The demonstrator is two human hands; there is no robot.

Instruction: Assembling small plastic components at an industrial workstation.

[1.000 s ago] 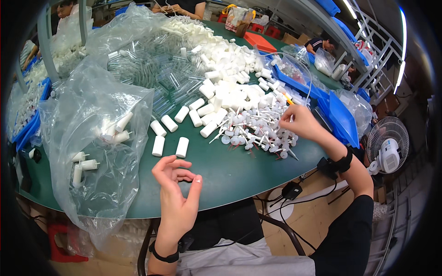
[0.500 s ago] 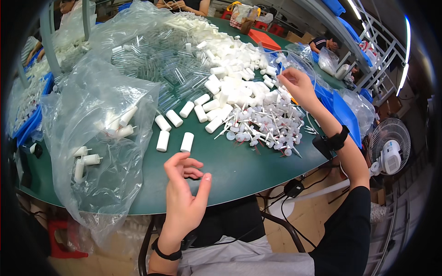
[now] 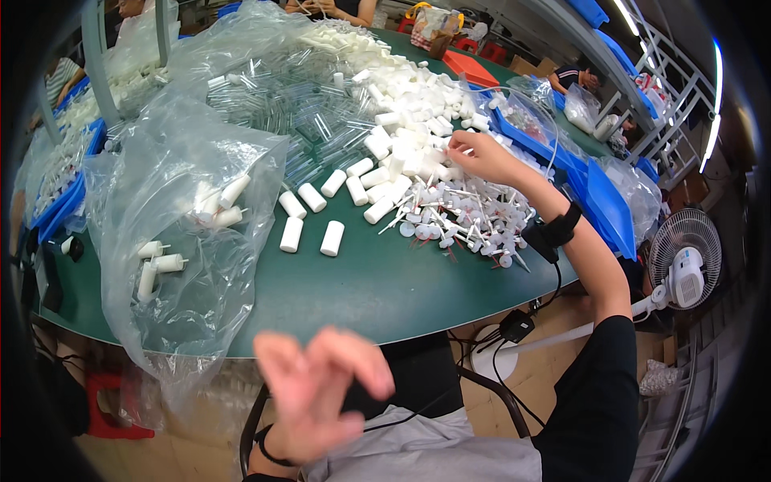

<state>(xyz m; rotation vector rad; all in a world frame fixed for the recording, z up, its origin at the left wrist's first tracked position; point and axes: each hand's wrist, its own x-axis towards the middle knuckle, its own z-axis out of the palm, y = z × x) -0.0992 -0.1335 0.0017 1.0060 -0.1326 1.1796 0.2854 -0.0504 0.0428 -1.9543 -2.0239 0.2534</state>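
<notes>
My right arm reaches across the green worktop (image 3: 361, 297), right hand (image 3: 484, 158) at the heap of smooth white cylinders (image 3: 405, 157), fingertips close together; can't tell if they grip one. My left hand (image 3: 309, 406), blurred, is by the near edge, fingers bent, thumb wide.

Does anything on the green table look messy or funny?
A bit! The crumpled clear plastic bag hangs over the near edge of the green table, so it looks untidy. Several white cylinders also lie apart from the big white heap. Nothing I can see looks broken.
</notes>
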